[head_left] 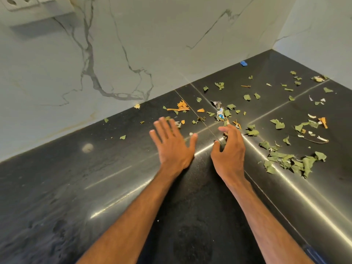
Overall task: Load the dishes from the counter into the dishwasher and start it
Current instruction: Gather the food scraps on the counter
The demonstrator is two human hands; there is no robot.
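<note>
Dishes and dishwasher are nowhere in my view; only the glossy black stone counter (95, 187) shows. Over it my left hand (171, 145) spreads flat with straight fingers, probably to sweep. My right hand (228, 147) curls above it, and I cannot tell whether it pinches anything. Torn green leaf scraps (297, 162) and orange shreds (182, 106) litter the counter toward its white veined marble wall (133, 44).

Bright, soft, even indoor light here. Long white streaks of glare slash across the dark counter (57, 187), strongest mid-frame. The left hand (172, 143) smears with motion blur, worst at the tips. Wide-angle bend bows the marble wall (133, 44) toward the edges.
</note>
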